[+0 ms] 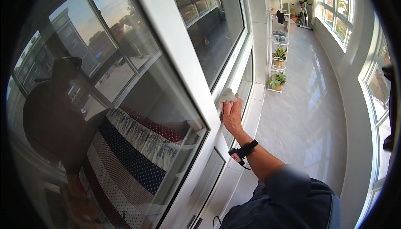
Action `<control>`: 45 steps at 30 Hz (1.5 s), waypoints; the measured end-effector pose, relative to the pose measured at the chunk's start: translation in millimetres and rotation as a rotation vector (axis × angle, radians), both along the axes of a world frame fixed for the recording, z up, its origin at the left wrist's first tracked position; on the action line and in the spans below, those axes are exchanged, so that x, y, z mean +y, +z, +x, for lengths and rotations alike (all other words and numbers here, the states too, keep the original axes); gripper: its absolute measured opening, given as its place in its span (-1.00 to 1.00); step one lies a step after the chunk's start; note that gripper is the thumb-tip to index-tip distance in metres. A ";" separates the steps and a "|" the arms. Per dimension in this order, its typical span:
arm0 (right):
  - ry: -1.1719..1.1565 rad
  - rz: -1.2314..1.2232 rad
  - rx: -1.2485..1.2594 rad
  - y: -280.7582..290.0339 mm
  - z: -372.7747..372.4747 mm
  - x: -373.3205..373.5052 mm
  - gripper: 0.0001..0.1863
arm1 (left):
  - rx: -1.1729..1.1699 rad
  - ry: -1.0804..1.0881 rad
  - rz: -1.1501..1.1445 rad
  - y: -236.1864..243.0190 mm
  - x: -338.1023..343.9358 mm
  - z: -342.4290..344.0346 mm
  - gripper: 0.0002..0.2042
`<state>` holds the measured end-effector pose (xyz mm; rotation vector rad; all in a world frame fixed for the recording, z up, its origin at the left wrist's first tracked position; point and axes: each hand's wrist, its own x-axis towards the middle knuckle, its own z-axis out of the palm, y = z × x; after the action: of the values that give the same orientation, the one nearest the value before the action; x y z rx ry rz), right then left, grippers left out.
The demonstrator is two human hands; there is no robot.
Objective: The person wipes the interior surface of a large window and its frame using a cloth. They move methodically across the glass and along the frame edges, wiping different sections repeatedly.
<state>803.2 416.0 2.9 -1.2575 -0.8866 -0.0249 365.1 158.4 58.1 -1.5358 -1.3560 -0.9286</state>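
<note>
My right hand point(232, 111) reaches forward and is closed around a crumpled, pale grey-white cloth point(228, 95). The cloth is at the white window frame point(190, 68), by the horizontal rail under the far upper pane. Whether it presses on the rail or the lower glass, I cannot tell. A black strap with a small device point(242, 152) sits round my right wrist, and a thin cable loops from it. My left hand does not show.
A large glass pane point(167, 116) on the left mirrors buildings and striped, patterned fabric. Ahead, a white plant stand point(273, 72) with potted plants stands along the wall on the grey floor point(298, 103). An exercise bike point(305, 13) is at the far end. Windows point(378, 87) line the right.
</note>
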 end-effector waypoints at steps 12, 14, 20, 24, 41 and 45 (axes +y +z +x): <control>-0.283 -0.081 -0.092 -7.9 283.4 168.6 -0.59 | -0.009 0.393 0.051 17.3 81.7 170.2 -0.70; -0.313 -0.046 -0.088 -7.2 337.5 198.5 -0.65 | -0.025 0.385 0.049 21.1 101.6 199.5 -0.70; -0.263 -0.130 -0.043 2.1 484.0 271.7 -0.56 | -0.050 0.347 0.057 30.5 142.0 263.8 -0.70; -0.125 -0.162 0.164 22.4 526.4 283.0 -0.52 | -0.062 0.325 0.050 25.2 168.8 281.6 -0.69; 0.052 0.235 0.854 -94.4 563.9 331.2 -0.61 | -0.139 0.309 0.050 6.9 200.2 265.3 -0.68; 0.026 0.193 0.655 -93.9 549.4 327.5 -0.56 | -0.149 0.312 0.055 5.3 202.7 263.3 -0.68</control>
<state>1352.6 743.6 -91.0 -0.9785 -0.3219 0.3004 628.4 361.2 63.4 -1.1886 -1.6076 -0.8876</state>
